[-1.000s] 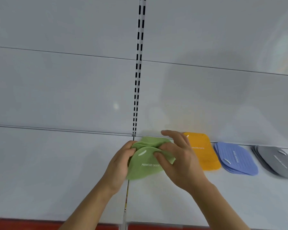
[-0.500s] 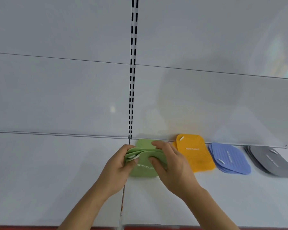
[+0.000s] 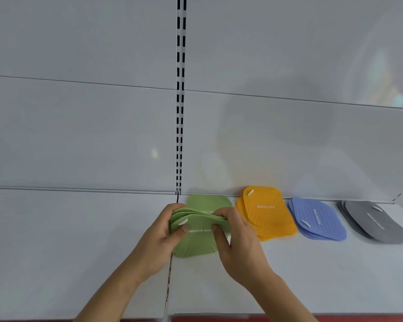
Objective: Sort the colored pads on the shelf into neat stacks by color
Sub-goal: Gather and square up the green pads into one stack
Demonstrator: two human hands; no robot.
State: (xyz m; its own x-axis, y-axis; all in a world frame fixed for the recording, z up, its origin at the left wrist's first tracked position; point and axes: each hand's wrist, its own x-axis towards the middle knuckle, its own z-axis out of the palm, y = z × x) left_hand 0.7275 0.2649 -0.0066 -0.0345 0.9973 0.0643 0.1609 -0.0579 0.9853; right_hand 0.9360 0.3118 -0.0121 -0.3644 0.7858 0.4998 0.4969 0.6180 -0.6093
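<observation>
Nearest you, your forearms are running off the bottom edge, so nothing of the elbows is showing. Your left hand point(image 3: 159, 235) is curling around the left edge of the green pads point(image 3: 196, 242), thumb lying on the top pad beside its white tab, fingers wrapping behind. Your right hand point(image 3: 236, 240) is pinching the right edge of the same bundle, thumb on top, fingers hidden behind. You are holding the bundle from both sides, probably so you can square its fanned edges before setting it down; how many pads are in it is hard to count, as only thin edges are showing at the top. Whether its lower edge is touching the shelf point(image 3: 312, 275) I cannot tell.

Just behind, one more green pad point(image 3: 207, 202) is lying flat against the back wall, half covered by the bundle, likely marking where the green stack belongs.

Farther right along the back, the orange stack point(image 3: 265, 212), blue stack point(image 3: 316, 219) and grey stack point(image 3: 375, 221) are sitting in a row, each slightly fanned, apart from one another. Those colours are looking already sorted, leaving green to finish. The print on the grey pads is too blurred to read.
</observation>
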